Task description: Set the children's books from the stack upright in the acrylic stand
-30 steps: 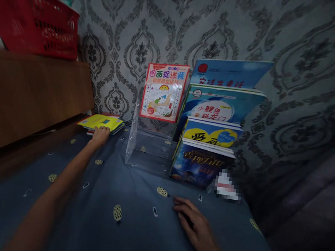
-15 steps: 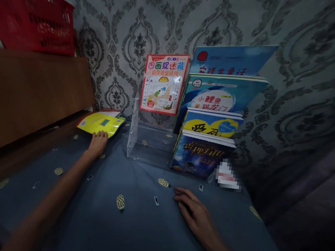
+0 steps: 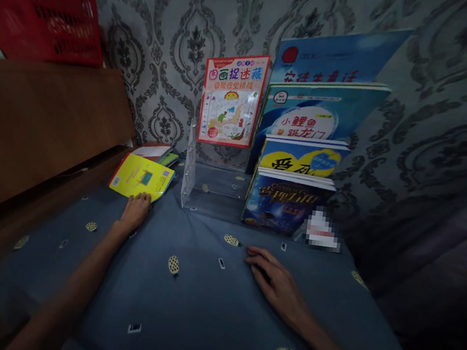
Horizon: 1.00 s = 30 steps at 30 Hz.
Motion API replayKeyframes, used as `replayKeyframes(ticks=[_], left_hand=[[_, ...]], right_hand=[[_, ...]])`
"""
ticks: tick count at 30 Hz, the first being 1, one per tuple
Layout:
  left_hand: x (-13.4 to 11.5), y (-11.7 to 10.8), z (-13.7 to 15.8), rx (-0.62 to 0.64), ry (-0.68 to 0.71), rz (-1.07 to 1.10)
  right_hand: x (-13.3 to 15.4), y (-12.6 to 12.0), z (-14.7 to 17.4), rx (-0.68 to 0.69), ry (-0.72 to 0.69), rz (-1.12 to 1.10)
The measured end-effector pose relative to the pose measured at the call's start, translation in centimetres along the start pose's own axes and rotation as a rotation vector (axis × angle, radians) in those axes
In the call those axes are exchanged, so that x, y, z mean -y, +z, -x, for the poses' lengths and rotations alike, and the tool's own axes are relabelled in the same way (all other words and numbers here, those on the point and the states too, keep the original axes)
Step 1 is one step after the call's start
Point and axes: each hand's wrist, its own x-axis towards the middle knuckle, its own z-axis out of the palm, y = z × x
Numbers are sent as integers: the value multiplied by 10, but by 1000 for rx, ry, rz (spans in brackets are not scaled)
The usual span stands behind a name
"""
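My left hand (image 3: 135, 210) is closed on the near edge of a yellow book (image 3: 142, 177), its thumb hidden from view. Under and behind that book lie other books (image 3: 157, 152), partly covered. My right hand (image 3: 274, 279) rests on the blue cloth with its fingers loosely stretched out, holding nothing. In the middle stands a clear acrylic rack (image 3: 188, 175). A red-bordered book (image 3: 232, 100) stands upright at its back left. On its right side books stand in stepped rows, with a dark blue book (image 3: 276, 203) in front.
A blue cloth with pineapple prints (image 3: 186, 311) covers the table. At the left is a brown wooden cabinet (image 3: 43, 129) with a red basket (image 3: 61, 17) on top. A blurred white item (image 3: 322, 229) lies right of the rack. Patterned wallpaper (image 3: 173, 77) rises behind.
My left hand has drawn the yellow book slightly toward me, off the books behind it, which show more now. My right hand stays on the cloth. The camera view has shifted a little.
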Motion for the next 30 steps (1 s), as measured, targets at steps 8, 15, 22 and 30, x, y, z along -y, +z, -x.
replayKeyframes(ticks=[8,15,22,30], left_hand=[[-12,-18,32,63,32,-30],[-30,-43,65,140,72,-77],[-14,-48,86,224,93,67],[58,-23,1,210,-176,407]], right_hand=[[1,0,1,11,-22,33],[6,-3,1,-1,-88,58],[6,-4,1,-13,-120,57],[6,-2,1,-10,-125,82]])
